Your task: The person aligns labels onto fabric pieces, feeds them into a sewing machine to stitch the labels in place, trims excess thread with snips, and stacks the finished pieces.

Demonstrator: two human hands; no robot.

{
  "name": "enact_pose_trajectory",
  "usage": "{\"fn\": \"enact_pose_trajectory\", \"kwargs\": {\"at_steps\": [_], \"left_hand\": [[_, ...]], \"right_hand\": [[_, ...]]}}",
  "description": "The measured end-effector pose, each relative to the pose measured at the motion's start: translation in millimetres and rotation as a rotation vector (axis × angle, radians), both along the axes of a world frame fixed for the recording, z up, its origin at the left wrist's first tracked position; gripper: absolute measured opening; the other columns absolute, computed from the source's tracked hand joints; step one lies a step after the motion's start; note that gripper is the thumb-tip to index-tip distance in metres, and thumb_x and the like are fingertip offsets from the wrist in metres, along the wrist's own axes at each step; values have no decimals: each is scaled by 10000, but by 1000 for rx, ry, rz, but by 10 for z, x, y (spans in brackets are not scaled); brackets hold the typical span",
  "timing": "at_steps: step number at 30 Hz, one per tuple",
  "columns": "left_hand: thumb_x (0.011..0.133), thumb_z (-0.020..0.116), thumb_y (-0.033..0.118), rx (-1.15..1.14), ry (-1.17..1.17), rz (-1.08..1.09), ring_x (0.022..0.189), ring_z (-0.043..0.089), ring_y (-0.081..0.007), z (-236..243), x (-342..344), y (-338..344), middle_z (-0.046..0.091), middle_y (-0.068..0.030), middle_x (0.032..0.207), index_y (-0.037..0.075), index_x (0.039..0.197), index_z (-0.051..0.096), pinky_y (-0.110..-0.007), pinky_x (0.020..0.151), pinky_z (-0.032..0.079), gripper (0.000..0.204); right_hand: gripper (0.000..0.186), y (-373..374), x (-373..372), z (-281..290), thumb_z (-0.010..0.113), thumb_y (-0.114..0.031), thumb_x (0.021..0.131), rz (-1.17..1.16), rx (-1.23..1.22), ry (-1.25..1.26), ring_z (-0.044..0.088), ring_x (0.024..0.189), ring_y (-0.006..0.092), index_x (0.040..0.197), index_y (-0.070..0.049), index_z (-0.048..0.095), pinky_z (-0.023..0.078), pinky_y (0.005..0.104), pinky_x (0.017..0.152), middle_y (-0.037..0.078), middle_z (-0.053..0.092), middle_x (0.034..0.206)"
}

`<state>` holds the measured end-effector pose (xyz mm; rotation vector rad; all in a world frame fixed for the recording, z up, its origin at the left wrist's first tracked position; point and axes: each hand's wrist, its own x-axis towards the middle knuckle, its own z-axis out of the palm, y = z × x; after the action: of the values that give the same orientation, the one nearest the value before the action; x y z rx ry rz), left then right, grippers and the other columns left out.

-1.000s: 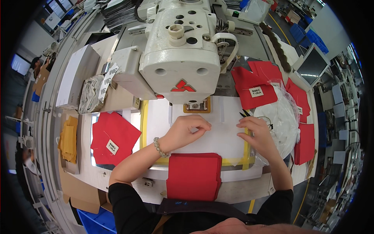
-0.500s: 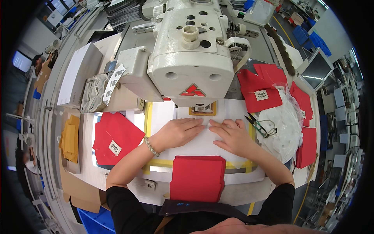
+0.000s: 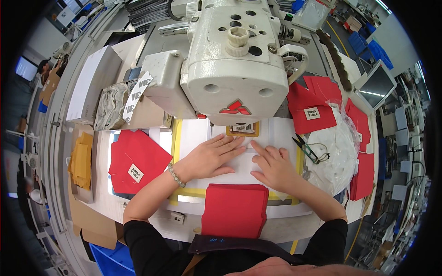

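Surrounding white sheet (image 3: 194, 138) — worktable (image 3: 285, 224), workshop (image 3: 389, 34)

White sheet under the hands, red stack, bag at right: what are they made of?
White sheet: smooth with a soft sheen; plastic or coated paper, can't tell which.
Red stack: probably fabric, matte, with no glare and slightly uneven edges; weave too small to see.
Bag: likely thin plastic film, shiny, crinkled, see-through along its upper edge.

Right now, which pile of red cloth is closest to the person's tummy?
The plain middle stack, nearer than the left hand and right hand. The left red pile and right-side red piles lie farther away, out to the sides.
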<state>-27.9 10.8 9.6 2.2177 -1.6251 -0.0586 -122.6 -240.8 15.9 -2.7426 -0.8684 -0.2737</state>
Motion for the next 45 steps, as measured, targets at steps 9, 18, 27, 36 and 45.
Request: {"fn": "enact_pose_trajectory", "kwargs": {"at_steps": [9, 18, 27, 36, 45], "left_hand": [[894, 616, 403, -34, 85, 13, 1243, 520, -327, -44, 10, -74, 454, -139, 1456, 38, 1390, 472, -411, 1103, 387, 632], [918, 560, 452, -10, 26, -102, 1288, 485, -287, -31, 181, -50, 471, -156, 1432, 5, 1398, 447, -399, 1149, 320, 665], [881, 557, 540, 91, 2, 27, 1312, 452, -300, -21, 123, -2, 473, -165, 1411, 16, 1445, 382, -422, 1154, 303, 789], [860, 547, 610, 56, -31, 101, 1305, 440, -387, -108, 55, -17, 444, -222, 1413, -11, 1430, 382, -450, 1150, 285, 859], [838, 557, 637, 75, -55, 134, 1298, 441, -408, -118, 26, -52, 457, -234, 1390, -25, 1414, 391, -453, 1147, 288, 893]], "right_hand": [[403, 29, -56, 49, 721, -356, 776, -22, -50, -16, 507, 998, 200, 1055, -112, 561, 344, 372, 819, 109, 507, 1384], [421, -28, 121, -25, 723, -374, 778, -23, -63, -87, 498, 1029, 195, 1060, -120, 542, 330, 389, 841, 65, 538, 1367], [411, -22, 179, -55, 713, -374, 798, -12, -49, -60, 488, 1060, 202, 1059, -115, 530, 330, 405, 855, 56, 556, 1323], [416, -22, 196, -136, 697, -389, 813, -31, -38, -53, 473, 1101, 218, 1073, -113, 525, 315, 424, 872, 42, 572, 1276], [423, -47, 217, -176, 676, -411, 830, -45, -58, -84, 468, 1114, 222, 1093, -121, 514, 312, 430, 874, 29, 591, 1218]]}}
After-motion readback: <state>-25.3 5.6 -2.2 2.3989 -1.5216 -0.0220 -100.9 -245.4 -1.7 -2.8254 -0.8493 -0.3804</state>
